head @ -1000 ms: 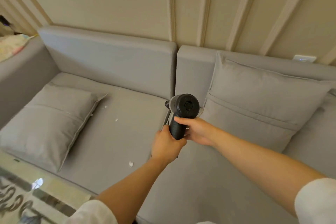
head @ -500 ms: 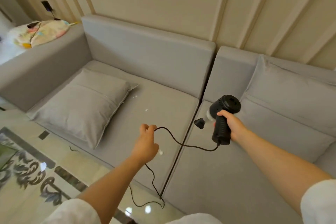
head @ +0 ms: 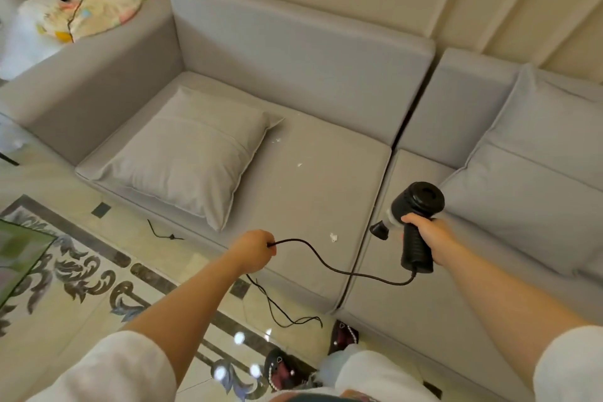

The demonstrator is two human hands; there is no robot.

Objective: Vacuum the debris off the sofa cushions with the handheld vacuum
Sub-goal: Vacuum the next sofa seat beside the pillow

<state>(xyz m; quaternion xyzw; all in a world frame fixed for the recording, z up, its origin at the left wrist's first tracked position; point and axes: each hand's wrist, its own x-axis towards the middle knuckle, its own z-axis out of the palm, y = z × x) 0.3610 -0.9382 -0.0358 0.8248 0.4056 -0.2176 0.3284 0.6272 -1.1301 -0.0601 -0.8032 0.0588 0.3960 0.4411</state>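
Hovering over the seam at about 4 o'clock, the handheld vacuum [head: 414, 222] sits clamped in the right hand [head: 427, 238]; the left hand [head: 253, 251] pinches its cord [head: 329, 266]. Debris [head: 332, 237] lies unswept on the sofa cushion [head: 310, 186], so cleaning seems unstarted.

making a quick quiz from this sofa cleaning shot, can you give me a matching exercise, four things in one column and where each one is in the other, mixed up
Things
1. handheld vacuum
2. power cord
3. grey throw pillow
4. white debris scraps

Places
A. lying flat on the left seat cushion, near the armrest
B. gripped by its handle in the right hand
C. scattered on the bare part of the left seat cushion
D. pinched in the left hand, running across to the handle's base

Pairs: 1-B, 2-D, 3-A, 4-C
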